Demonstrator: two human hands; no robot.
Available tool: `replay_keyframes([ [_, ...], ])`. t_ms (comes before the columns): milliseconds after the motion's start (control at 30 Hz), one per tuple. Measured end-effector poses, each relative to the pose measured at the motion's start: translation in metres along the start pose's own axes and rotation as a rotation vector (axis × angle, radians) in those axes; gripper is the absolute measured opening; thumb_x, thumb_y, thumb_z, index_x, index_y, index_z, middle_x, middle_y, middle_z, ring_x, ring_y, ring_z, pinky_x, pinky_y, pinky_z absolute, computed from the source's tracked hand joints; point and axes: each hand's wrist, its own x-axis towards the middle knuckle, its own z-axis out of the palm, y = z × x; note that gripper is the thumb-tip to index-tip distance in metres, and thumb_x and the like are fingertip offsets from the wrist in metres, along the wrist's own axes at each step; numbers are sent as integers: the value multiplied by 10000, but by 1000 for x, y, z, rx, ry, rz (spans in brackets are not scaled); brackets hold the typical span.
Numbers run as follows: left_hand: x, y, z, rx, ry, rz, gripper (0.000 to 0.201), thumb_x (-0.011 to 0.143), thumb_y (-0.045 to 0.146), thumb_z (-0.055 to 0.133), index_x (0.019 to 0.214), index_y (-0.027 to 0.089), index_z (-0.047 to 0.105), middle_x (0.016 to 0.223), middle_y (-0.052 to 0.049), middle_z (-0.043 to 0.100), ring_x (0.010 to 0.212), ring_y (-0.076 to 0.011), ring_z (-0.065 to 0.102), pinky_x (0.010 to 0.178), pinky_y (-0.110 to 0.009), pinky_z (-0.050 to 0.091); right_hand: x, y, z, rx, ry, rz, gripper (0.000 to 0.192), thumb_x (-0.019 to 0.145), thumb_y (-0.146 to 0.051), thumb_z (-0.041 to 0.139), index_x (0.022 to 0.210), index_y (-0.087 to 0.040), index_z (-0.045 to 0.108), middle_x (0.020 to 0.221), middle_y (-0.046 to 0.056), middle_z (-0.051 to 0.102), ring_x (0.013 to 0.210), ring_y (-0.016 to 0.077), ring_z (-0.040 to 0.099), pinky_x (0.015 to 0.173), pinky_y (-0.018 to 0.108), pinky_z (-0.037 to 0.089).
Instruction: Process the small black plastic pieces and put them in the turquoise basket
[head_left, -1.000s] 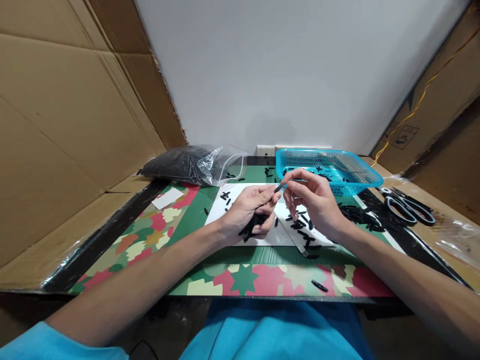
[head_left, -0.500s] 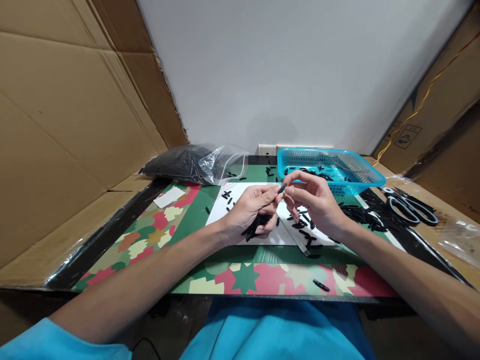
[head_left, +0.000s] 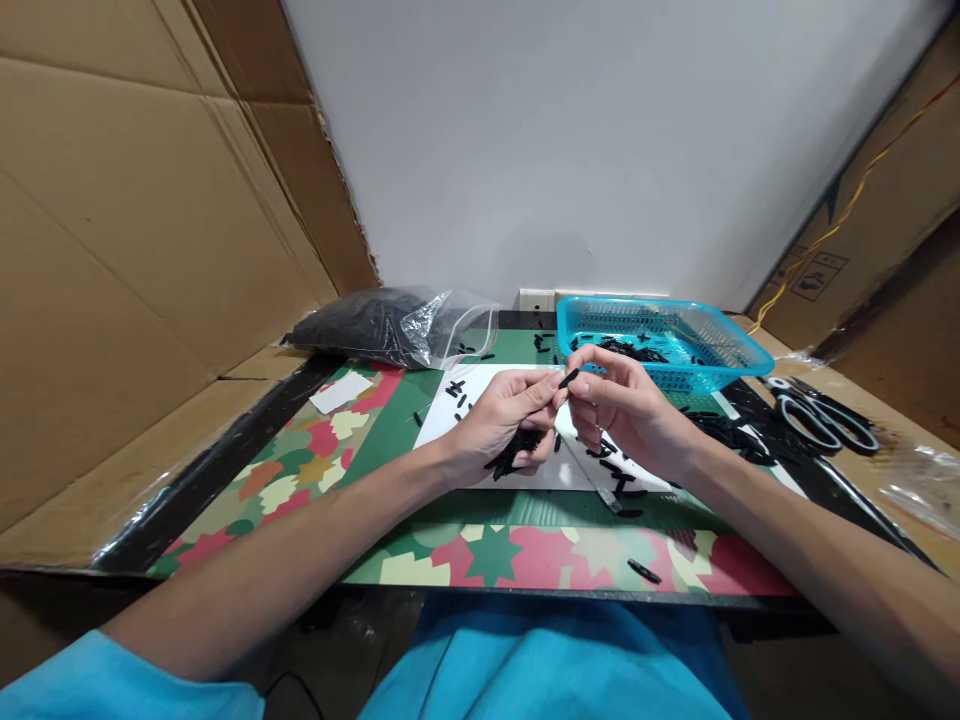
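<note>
My left hand [head_left: 506, 420] is closed round a bunch of small black oblong pieces [head_left: 511, 455], whose ends stick out below the fingers. Between the fingertips of both hands sits one more black piece [head_left: 568, 379], tilted up to the right. My right hand [head_left: 626, 410] pinches it with thumb and index finger; its other fingers are curled. Under the hands lies a white sheet [head_left: 442, 440] with several such black pieces scattered on it. A pale, flat strip-like tool [head_left: 592, 475] rests there, partly hidden by the hands.
A blue plastic basket [head_left: 750, 352] with black pieces stands behind my right hand. A zip bag of black material [head_left: 360, 328] lies back left. Scissors [head_left: 817, 420] lie on the right, beside a black heap [head_left: 724, 430]. Cardboard walls [head_left: 150, 250] flank the table.
The hands stay almost in the same place. The black piece at the fingertips has shifted slightly to the right and shows more of its length.
</note>
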Motion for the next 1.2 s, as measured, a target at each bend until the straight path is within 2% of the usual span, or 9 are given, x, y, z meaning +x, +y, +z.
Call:
replay_keyframes([
  [133,0,2,2,-2,12,-4,410,873,487,811,806,186,541,502,128,327,310,-68,407,309,-137,317,0,1,1,-8,14,-17,254,864,-322,839,953,-216,626,636,-59,648,453,88,520,395,192,496],
  [300,0,3,3,0,25,-13,425,863,489,816,795,189,523,499,130,318,307,-66,394,302,-132,291,0,1,3,-25,48,-25,238,858,-319,832,899,-216,622,550,-80,598,423,100,509,374,212,501],
  [700,1,2,3,10,52,-32,431,860,497,813,805,198,507,505,132,316,310,-68,389,309,-138,289,2,0,7,-29,114,-37,315,787,-379,900,815,-201,641,500,-92,565,370,87,482,343,230,512],
  [1200,2,1,1,8,62,-31,406,887,491,783,817,199,510,521,128,319,319,-69,394,311,-137,286,3,3,-1,-76,197,-60,252,817,-400,854,879,-199,715,515,-82,560,379,94,486,358,222,464],
])
